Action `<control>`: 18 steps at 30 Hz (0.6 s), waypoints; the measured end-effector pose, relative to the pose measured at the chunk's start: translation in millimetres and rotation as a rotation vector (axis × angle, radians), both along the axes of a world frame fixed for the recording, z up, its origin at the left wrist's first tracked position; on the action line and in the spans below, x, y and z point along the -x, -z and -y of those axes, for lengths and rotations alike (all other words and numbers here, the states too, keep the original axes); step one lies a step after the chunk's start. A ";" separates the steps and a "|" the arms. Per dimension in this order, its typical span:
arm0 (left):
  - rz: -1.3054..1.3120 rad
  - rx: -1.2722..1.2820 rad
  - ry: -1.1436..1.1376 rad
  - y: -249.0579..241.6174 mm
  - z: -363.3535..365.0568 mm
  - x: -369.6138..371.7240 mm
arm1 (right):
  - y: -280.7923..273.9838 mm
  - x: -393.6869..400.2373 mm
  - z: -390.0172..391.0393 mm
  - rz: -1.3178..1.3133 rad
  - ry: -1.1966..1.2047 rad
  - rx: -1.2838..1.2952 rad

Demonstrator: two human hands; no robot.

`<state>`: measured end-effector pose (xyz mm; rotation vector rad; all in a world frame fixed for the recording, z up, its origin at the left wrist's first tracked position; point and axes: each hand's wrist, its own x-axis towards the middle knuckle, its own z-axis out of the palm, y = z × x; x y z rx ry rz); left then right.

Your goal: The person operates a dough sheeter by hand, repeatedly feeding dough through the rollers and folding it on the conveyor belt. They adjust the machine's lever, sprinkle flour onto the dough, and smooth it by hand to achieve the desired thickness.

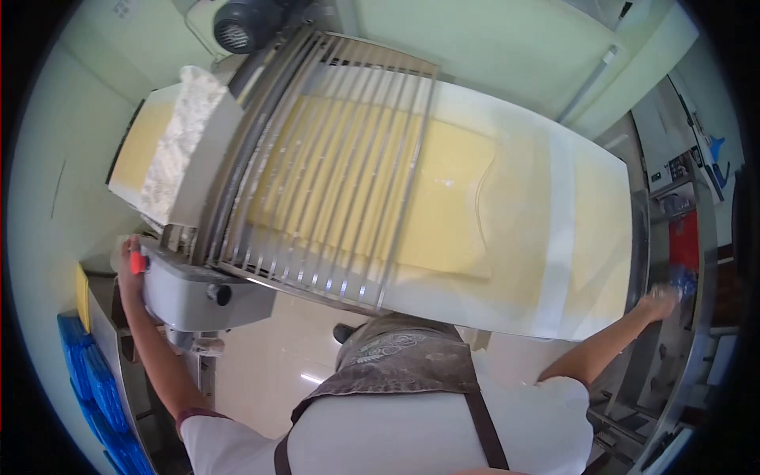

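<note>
A dough sheeter with a white conveyor belt (562, 229) stretches in front of me. On the belt lies a flat yellow sheet of dough (447, 198), partly beneath the metal bar guard (340, 166). My left hand (127, 255) is at the machine's near left end, its fingers curled at a red-marked handle (138, 262); part of the grip is hidden. Out past the belt's right end, my right hand (660, 302) is closed and smeared by motion. A blue item (682, 279) shows at its fingers, too blurred to name.
A motor (244, 25) sits at the back left, near a flour-dusted cover (186, 150). Blue plastic-wrapped packs (91, 388) fill a rack at lower left. On the right are metal shelving (669, 372) and a red panel (684, 241).
</note>
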<state>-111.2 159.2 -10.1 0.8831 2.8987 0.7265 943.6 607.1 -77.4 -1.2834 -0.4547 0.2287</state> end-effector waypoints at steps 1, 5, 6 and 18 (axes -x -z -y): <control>-0.019 0.047 0.059 -0.7 -0.5 12.8 | 20.1 3.9 -3.3 0.142 0.068 0.047; -0.066 0.273 0.133 17.2 15.7 67.0 | 142.6 219.7 17.1 0.890 -0.814 0.484; -0.097 0.247 0.176 21.7 22.8 84.6 | 130.6 277.4 45.9 0.882 -1.131 0.488; -0.026 0.369 0.098 24.8 35.2 116.5 | 139.7 167.6 3.1 0.865 -0.635 0.450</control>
